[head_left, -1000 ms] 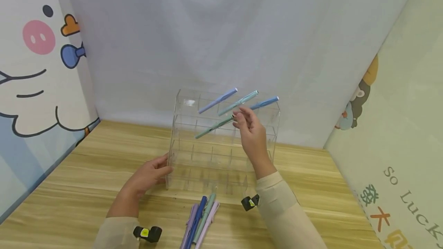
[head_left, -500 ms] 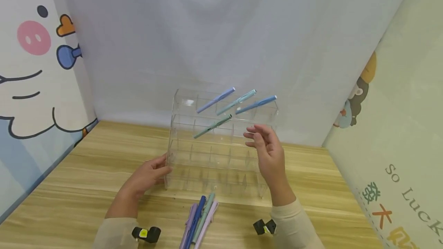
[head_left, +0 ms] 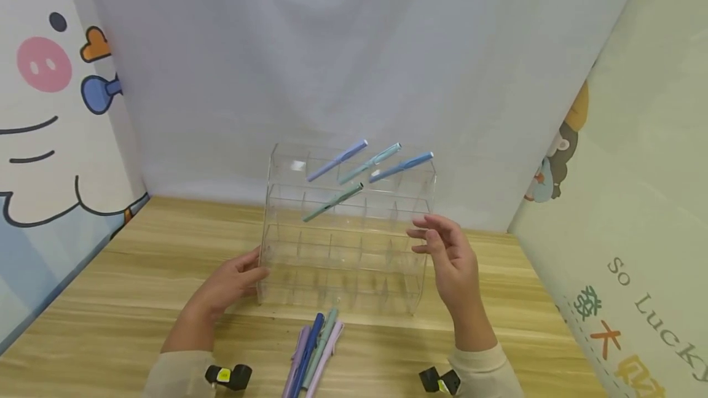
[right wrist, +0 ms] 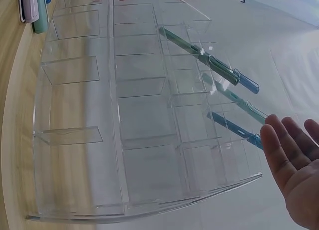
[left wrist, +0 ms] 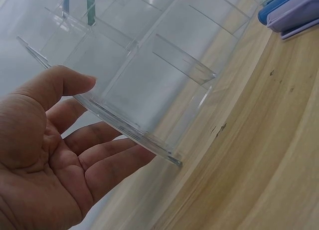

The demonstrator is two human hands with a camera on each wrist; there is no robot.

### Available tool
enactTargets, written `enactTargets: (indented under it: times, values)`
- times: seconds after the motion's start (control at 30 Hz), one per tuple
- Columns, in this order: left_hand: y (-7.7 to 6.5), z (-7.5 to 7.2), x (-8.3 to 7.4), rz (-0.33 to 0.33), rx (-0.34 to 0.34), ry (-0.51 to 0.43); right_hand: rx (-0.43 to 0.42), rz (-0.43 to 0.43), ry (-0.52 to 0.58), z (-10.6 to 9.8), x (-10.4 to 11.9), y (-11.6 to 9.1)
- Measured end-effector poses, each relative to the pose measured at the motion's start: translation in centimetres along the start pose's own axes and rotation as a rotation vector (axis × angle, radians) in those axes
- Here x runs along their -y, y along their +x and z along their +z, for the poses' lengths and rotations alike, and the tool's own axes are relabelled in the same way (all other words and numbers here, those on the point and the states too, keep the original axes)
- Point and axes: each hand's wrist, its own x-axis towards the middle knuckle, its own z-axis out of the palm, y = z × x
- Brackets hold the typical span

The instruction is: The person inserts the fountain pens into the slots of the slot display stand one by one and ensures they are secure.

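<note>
A clear acrylic tiered pen rack (head_left: 345, 270) stands on the table. On its top tier lie a lavender-blue pen (head_left: 338, 159), a mint pen (head_left: 370, 163) and a blue pen (head_left: 401, 167), all slanting. One tier lower rests a dark green pen (head_left: 334, 202). My left hand (head_left: 229, 281) grips the rack's left side panel, thumb on the near side and fingers behind, as the left wrist view shows. Beside the rack's right side, my right hand (head_left: 450, 257) holds nothing, its fingers loosely bent and apart from the pens.
Several more pens lie bunched in front of the rack, among them a dark blue pen (head_left: 307, 352) and a pale lilac pen (head_left: 325, 358). Behind the rack hangs a white curtain (head_left: 354, 66). Printed panels flank the wooden table (head_left: 166, 244) on both sides.
My right hand has let go of the dark green pen on the second tier and moved right and down, out past the rack's side. My left hand keeps its hold on the rack.
</note>
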Motion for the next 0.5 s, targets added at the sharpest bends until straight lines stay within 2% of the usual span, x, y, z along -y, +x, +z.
enactTargets:
  times: [0.13, 0.3, 0.4, 0.5]
  values:
    - [0.0, 0.1, 0.0, -0.005, -0.003, -0.006, 0.095, 0.073, -0.051, -0.3, -0.3, -0.4]
    - [0.1, 0.1, 0.0, -0.007, 0.0, -0.007, 0.265, 0.167, -0.206, 0.3, -0.4, -0.7]
    - [0.1, 0.1, 0.1, -0.009, 0.005, -0.01, 0.383, 0.21, -0.282, 1.0, -0.4, -0.9]
    - [0.2, 0.0, 0.2, -0.004, 0.016, -0.002, 0.538, 0.263, -0.326, 2.1, -0.6, -1.4]
